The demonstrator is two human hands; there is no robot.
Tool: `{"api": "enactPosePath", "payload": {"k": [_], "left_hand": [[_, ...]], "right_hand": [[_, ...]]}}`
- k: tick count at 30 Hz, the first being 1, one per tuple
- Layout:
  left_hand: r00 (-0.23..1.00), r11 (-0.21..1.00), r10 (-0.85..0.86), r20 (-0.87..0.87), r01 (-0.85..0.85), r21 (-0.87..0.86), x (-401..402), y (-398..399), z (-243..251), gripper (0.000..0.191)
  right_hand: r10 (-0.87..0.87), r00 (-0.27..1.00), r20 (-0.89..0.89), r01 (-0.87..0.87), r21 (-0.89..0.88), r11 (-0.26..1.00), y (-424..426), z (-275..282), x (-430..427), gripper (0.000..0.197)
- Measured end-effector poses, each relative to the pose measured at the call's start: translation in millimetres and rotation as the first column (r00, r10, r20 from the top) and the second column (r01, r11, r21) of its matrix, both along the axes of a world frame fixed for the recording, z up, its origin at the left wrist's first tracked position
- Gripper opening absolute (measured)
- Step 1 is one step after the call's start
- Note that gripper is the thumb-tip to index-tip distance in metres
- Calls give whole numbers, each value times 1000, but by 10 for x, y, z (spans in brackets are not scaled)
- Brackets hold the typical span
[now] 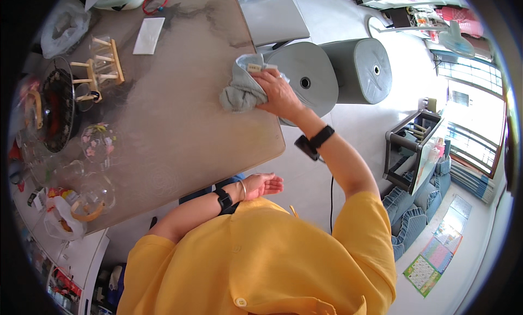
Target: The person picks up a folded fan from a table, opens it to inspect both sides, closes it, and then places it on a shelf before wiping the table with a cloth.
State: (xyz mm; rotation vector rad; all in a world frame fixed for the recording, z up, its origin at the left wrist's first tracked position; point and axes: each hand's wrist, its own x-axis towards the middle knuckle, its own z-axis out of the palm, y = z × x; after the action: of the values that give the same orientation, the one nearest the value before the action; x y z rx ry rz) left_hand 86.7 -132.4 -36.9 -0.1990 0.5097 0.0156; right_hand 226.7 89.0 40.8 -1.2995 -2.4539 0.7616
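My right hand (280, 93) grips a crumpled grey-green cloth (245, 88) with small sewn-on labels. The cloth lies at the right edge of a brown marbled tabletop (184, 127), and part of it is hidden under my fingers. Close to my body, just off the table's near edge, my left hand (263, 186) is held with its palm turned up and nothing in it. Its fingers are loosely extended and lie close together. Both wrists carry black bands.
Grey stools (314, 88) stand against the table's right side. On the left are a wooden cup rack (102, 72), a round dark tray (57, 106), a flowered glass pitcher (98, 143) and plastic bags (65, 31). A white rectangular sheet or tile (149, 36) lies farther back.
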Motion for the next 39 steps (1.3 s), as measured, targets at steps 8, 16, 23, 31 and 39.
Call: {"api": "enactPosePath", "payload": {"k": [8,16,23,31,39], "left_hand": [[745,743,658,114,-616,-263,438,-165,-438,35],[843,853,504,187,-520,45,-725,-642,-226,45],[532,547,832,-157,-740,391,-2415,-1238,743,51],[-341,-190,871,-353,-897,399,-3269,-2472,779,48],[-417,-196,757,-503,-879,434,-3420,-2280,1017,44]], "right_hand": [[-70,997,-39,67,-69,995,-1614,-40,183,65],[-412,899,-151,372,-237,898,-2738,454,-85,56],[-562,819,-116,573,134,808,-1416,-165,-335,74],[-45,994,-97,69,259,963,-1575,-343,-2698,78],[830,544,-128,-816,153,558,-2442,-290,-3765,58]]}}
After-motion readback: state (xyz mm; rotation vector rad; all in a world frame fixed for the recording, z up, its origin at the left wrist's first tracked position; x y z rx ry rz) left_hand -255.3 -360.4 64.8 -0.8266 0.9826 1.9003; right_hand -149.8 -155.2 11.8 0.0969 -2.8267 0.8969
